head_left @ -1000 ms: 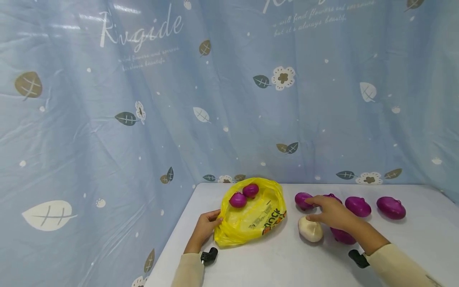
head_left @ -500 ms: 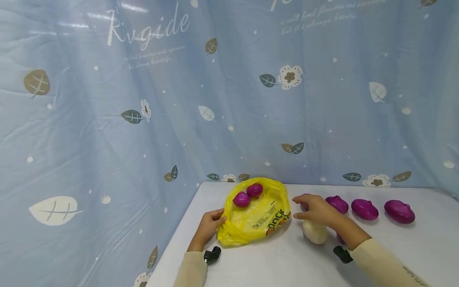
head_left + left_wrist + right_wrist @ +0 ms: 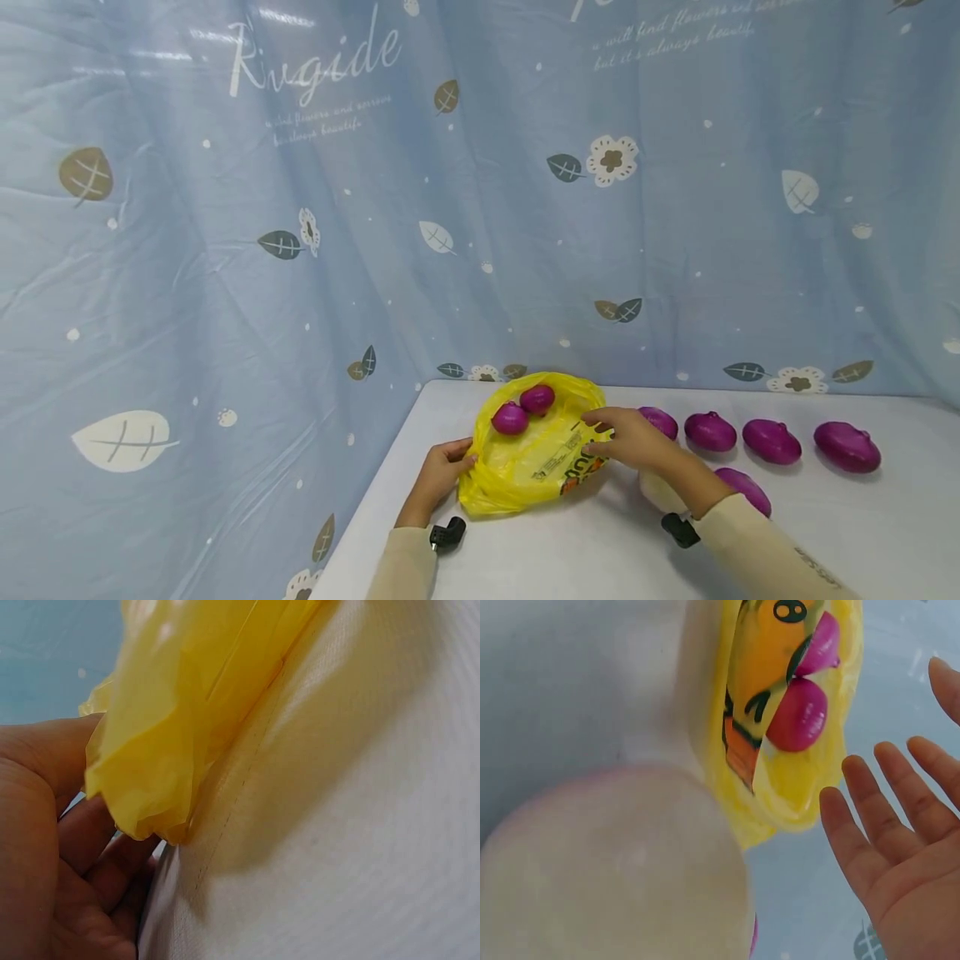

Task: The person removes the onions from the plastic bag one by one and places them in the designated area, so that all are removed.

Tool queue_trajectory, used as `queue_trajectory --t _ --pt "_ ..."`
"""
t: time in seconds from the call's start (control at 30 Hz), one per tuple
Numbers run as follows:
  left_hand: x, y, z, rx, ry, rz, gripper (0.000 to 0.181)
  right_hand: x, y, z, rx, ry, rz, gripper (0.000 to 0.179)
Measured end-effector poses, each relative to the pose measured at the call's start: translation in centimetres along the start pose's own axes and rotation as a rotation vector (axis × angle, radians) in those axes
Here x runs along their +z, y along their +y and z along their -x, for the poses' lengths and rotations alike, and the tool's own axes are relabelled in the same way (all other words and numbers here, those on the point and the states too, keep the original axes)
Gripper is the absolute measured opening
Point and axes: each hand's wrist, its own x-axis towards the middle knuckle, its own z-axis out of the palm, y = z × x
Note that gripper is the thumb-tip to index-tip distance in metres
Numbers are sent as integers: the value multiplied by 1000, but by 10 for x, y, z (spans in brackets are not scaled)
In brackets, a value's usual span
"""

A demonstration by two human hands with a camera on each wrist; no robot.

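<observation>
My left hand (image 3: 437,479) pinches the near-left edge of a yellow plastic bag (image 3: 495,490), thumb on top. In the left wrist view the bag's crumpled edge (image 3: 150,765) lies between thumb and fingers. Two purple onions (image 3: 510,418) sit inside the bag's mouth, toward the back left. With nothing in it, my right hand (image 3: 637,440) hovers at the bag's right rim, fingers spread and reaching leftward. A pale cream bulb (image 3: 660,493) lies on the table, partly hidden by the right forearm; it looms large in the right wrist view.
Several purple onions (image 3: 710,431) stand in a row at the back right of the white table (image 3: 555,558). Another purple onion (image 3: 744,490) lies in front of them, beside the right forearm. A blue patterned curtain (image 3: 495,208) hangs behind and to the left.
My right hand has moved left, away from the pale bulb and purple onions, to the bag's right rim, carrying nothing. The left hand keeps its grip on the bag. The head view has shifted slightly.
</observation>
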Motion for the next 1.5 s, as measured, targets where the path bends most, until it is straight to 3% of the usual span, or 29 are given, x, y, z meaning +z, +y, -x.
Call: queue_trajectory --t 0.27,0.57,0.93,1.5 --pt "0 -2 0 11 -5 1 39 16 -4 -16 24 -10 -26 52" --pt "-1 2 0 105 -13 18 39 30 -3 -36 15 -8 -31 47" --pt "-1 0 3 82 -11 29 39 46 -10 -58 30 -23 -60 44" --pt "-2 4 3 64 -8 3 39 58 -23 -90 9 -48 79 51"
